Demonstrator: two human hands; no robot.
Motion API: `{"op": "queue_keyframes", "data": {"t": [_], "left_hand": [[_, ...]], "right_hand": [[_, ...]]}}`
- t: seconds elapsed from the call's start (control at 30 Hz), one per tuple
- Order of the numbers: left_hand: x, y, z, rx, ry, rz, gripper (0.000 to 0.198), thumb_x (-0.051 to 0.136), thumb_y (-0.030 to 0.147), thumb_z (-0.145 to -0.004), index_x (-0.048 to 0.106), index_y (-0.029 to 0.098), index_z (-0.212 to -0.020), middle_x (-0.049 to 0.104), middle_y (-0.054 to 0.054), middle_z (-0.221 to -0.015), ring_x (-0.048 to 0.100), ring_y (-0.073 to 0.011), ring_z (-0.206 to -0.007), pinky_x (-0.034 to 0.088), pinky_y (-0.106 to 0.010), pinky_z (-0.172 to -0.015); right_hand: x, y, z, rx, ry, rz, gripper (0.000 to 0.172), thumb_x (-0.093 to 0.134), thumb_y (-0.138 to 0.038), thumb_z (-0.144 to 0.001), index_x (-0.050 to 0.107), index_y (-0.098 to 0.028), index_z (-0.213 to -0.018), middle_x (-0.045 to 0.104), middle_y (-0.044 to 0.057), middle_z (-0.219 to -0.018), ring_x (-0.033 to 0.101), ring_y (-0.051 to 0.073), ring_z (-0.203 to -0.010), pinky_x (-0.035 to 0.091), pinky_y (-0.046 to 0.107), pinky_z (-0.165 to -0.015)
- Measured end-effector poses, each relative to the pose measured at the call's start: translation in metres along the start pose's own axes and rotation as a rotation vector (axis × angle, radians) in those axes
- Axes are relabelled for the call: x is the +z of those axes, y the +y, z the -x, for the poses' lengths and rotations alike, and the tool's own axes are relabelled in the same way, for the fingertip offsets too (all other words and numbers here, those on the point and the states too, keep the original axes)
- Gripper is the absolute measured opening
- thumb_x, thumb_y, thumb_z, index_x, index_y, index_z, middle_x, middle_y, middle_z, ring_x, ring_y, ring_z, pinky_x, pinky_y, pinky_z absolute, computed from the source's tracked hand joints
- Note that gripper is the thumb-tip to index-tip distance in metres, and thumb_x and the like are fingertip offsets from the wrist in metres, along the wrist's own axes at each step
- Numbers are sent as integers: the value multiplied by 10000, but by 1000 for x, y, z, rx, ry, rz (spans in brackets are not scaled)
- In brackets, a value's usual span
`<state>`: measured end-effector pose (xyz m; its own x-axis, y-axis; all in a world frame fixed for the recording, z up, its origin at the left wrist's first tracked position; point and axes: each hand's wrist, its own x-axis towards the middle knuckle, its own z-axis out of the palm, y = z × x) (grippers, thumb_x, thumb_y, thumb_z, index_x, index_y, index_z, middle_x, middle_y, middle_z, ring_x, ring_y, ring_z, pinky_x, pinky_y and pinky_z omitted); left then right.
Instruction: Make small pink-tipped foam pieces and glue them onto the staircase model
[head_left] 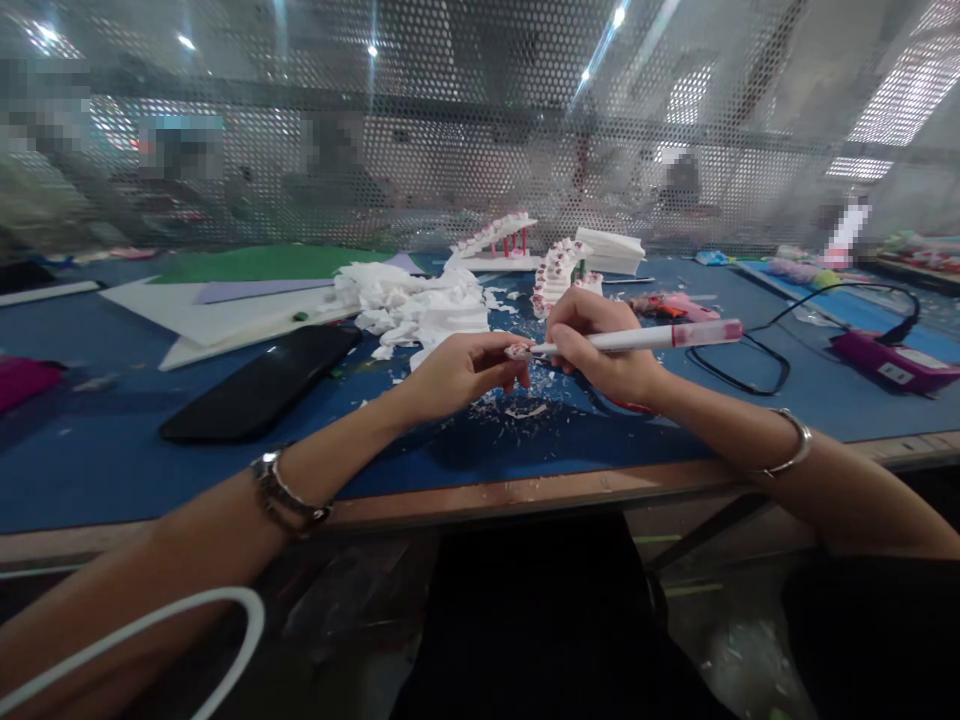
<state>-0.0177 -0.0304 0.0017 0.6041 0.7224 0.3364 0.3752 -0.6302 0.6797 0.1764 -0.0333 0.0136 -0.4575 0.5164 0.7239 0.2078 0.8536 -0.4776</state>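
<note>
Right now, with the black phone (259, 385) as your landmark, the small white piece (516, 352) is off to the phone's right, held over the bench (420, 462) between your two hands. Your left hand (459, 375), the one nearer the phone, pinches that piece between thumb and forefinger; reddish marks show on it. Your right hand (609, 345), farther right of the phone, has its fingers closed round the barrel of the marker (637, 338) close to its tip. The marker's long axis runs nearly sideways, tip toward the phone's side, pink end pointing away from it and slightly higher in view. So the piece lies straight off the tip, almost in line with the barrel; whether they touch, you cannot tell. The crumpled white scraps (420, 300) sit beyond the phone and to its right.
</note>
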Motion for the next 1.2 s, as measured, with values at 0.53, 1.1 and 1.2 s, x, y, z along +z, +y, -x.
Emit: {"op": "queue_keyframes", "data": {"t": [0.53, 1.1, 1.2], "left_hand": [[-3, -3, -1, -88, -19, 279, 358, 419, 301, -848, 537, 155, -1153, 653, -86, -902, 607, -127, -753, 500, -265, -691], [-6, 7, -2, -94, 73, 75, 275, 510, 366, -782, 595, 135, -905, 588, -12, -689, 512, -87, -593, 435, -201, -581], [-6, 4, -2, -103, 67, 193, 245, 541, 359, -774, 580, 138, -875, 561, -1, -692, 513, -81, -610, 452, -200, -612]], "right_hand": [[0, -2, 0, 33, -39, 34, 88, 448, -187, -788, 469, -161, -707, 500, -40, -588, 426, 48, -533, 333, 201, -503], [-1, -3, 1, -40, -134, 136, 99, 465, -200, -786, 500, -148, -710, 497, -41, -596, 390, 37, -534, 316, 195, -505], [-2, -5, 1, -30, -134, 145, 96, 463, -187, -784, 504, -149, -706, 492, -46, -591, 393, 35, -533, 316, 193, -505]]}}
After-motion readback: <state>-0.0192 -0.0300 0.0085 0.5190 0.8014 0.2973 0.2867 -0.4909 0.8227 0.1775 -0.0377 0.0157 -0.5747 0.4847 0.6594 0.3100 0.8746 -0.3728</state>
